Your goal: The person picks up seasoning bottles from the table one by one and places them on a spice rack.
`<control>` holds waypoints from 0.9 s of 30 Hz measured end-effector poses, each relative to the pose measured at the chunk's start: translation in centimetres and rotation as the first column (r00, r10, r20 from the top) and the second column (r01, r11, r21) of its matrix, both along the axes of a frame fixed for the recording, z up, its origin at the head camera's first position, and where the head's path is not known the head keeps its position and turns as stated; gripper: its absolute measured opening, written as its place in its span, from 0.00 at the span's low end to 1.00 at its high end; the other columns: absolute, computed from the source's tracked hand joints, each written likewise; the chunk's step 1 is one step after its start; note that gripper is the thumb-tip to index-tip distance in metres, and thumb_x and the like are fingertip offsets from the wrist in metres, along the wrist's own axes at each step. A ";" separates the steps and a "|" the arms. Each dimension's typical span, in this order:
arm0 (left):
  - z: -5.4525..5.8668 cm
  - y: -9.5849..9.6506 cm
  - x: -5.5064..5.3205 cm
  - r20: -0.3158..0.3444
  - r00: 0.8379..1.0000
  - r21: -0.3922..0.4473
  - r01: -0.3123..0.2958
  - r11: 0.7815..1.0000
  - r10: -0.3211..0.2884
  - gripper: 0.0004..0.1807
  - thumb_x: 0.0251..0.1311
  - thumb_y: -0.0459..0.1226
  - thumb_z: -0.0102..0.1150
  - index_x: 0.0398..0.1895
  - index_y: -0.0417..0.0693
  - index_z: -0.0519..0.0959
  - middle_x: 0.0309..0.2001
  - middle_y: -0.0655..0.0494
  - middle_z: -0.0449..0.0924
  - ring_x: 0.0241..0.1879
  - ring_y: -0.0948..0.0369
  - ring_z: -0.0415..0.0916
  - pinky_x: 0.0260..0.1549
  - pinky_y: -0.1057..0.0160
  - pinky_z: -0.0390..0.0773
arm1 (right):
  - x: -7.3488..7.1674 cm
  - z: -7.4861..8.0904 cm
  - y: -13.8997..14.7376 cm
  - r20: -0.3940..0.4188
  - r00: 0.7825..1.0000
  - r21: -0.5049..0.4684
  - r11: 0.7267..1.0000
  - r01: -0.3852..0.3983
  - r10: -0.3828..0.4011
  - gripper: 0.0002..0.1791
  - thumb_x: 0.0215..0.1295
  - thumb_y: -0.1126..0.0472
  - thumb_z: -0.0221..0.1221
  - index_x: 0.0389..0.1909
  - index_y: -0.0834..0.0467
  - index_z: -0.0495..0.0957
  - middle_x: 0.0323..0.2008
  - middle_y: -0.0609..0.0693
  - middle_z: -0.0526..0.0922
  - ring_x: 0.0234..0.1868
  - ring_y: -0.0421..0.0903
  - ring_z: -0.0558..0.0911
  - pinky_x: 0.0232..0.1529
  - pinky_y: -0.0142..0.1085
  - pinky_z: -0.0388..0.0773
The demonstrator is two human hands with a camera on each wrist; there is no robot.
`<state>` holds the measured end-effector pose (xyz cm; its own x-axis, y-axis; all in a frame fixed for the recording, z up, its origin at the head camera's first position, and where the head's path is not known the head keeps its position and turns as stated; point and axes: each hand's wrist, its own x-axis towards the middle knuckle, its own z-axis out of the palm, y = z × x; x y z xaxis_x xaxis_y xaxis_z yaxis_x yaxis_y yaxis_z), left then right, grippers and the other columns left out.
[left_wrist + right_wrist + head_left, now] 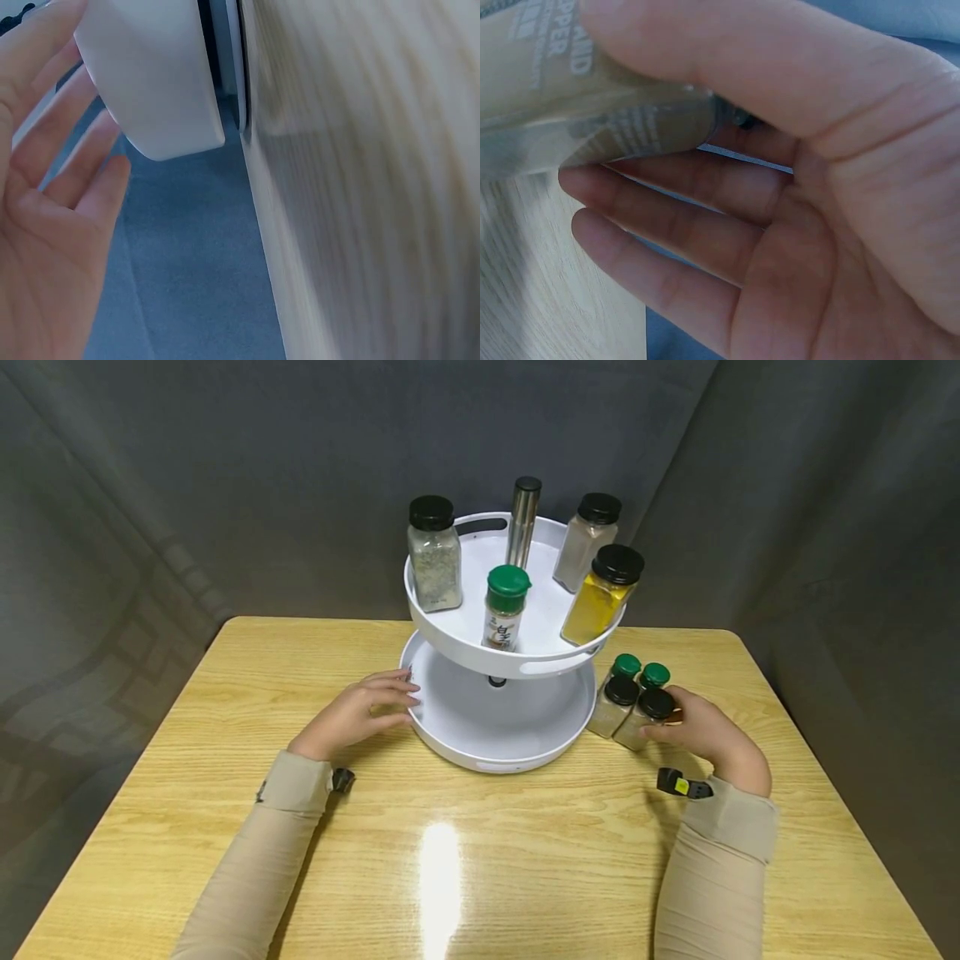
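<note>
While my beige sleeves (251,852) cross the near part of the desk (540,852), my left hand (356,710) is out at 9 o'clock of the white lower tray (495,722), fingers loosely apart with the tips at its rim. Right hand (705,731) is over past 3 o'clock, thumb and fingers pinching a black-capped jar (632,732) (I can make out "PPER" on it from the right wrist). That jar's at the 5 o'clock corner of a tight foursome just beside the tray: another black-topped jar (606,720) at 8, plus a pair of green caps (655,675) at 11 and 1.

Upper tray (457,643) has a green-capped shaker (501,622) at 6, a yellow jar (594,608) around 4, a herb-looking jar (435,564) near 9, a metal post (522,527) mid-tray and a greyish-brown jar (585,547) about 2. Dark grey curtain (262,485) behind everything at 12.
</note>
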<state>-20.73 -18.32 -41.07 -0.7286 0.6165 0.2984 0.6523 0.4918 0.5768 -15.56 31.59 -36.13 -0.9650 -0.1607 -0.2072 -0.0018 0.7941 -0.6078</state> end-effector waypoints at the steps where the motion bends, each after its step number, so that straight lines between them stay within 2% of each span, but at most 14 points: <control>1: 0.0 0.0 0.0 0.005 1.000 -0.006 -0.005 1.000 0.005 0.17 0.58 0.34 0.73 0.51 0.44 0.87 0.61 0.50 0.81 0.72 0.48 0.64 0.72 0.49 0.64 | 0.0 0.0 0.0 -0.001 1.000 -0.001 1.000 -0.002 0.002 0.38 0.66 0.54 0.68 0.66 0.73 0.65 0.58 0.73 0.75 0.57 0.70 0.76 0.53 0.63 0.77; 5: 0.0 -0.1 0.0 0.020 1.000 -0.028 -0.012 1.000 0.013 0.19 0.61 0.35 0.71 0.55 0.44 0.85 0.64 0.50 0.79 0.74 0.49 0.61 0.72 0.49 0.63 | 0.0 0.0 0.1 0.006 1.000 -0.001 1.000 -0.002 0.002 0.38 0.66 0.53 0.68 0.66 0.73 0.64 0.58 0.73 0.75 0.57 0.70 0.76 0.53 0.64 0.77; 9: 0.0 -0.1 -0.1 0.018 1.000 -0.042 -0.011 0.999 0.012 0.19 0.62 0.37 0.70 0.56 0.44 0.85 0.63 0.51 0.80 0.73 0.50 0.62 0.72 0.49 0.63 | 0.0 0.0 0.0 0.021 1.000 -0.006 1.000 0.009 -0.009 0.38 0.66 0.52 0.68 0.65 0.72 0.65 0.58 0.72 0.75 0.57 0.69 0.76 0.54 0.65 0.76; 14: 0.0 0.0 -0.1 0.012 1.000 -0.034 0.010 0.999 -0.009 0.17 0.61 0.36 0.71 0.53 0.44 0.86 0.59 0.52 0.82 0.71 0.50 0.67 0.71 0.51 0.66 | 0.1 0.0 -0.1 0.007 1.000 0.003 1.000 0.006 -0.006 0.35 0.66 0.53 0.68 0.63 0.72 0.67 0.55 0.71 0.77 0.55 0.67 0.78 0.53 0.63 0.77; 21: -0.2 0.0 -0.1 0.006 1.000 -0.011 0.019 1.000 -0.019 0.15 0.59 0.34 0.73 0.50 0.44 0.87 0.56 0.52 0.84 0.69 0.50 0.69 0.70 0.52 0.68 | 0.0 0.3 -0.3 0.026 0.999 0.020 1.000 0.020 -0.021 0.44 0.64 0.50 0.69 0.70 0.73 0.61 0.63 0.75 0.71 0.63 0.73 0.70 0.60 0.70 0.69; 27: -0.3 0.1 -0.2 -0.003 1.000 0.016 0.030 0.999 -0.030 0.14 0.58 0.33 0.73 0.48 0.44 0.87 0.55 0.51 0.84 0.67 0.49 0.71 0.69 0.52 0.69 | 0.0 0.2 -0.2 0.012 1.000 -0.005 1.000 0.019 -0.019 0.43 0.65 0.52 0.68 0.69 0.75 0.60 0.63 0.76 0.70 0.63 0.74 0.70 0.59 0.70 0.70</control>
<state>-20.95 -18.22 -41.37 -0.7089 0.6334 0.3101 0.6681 0.4625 0.5829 -15.53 31.42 -35.98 -0.9654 -0.1437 -0.2175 0.0200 0.7910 -0.6115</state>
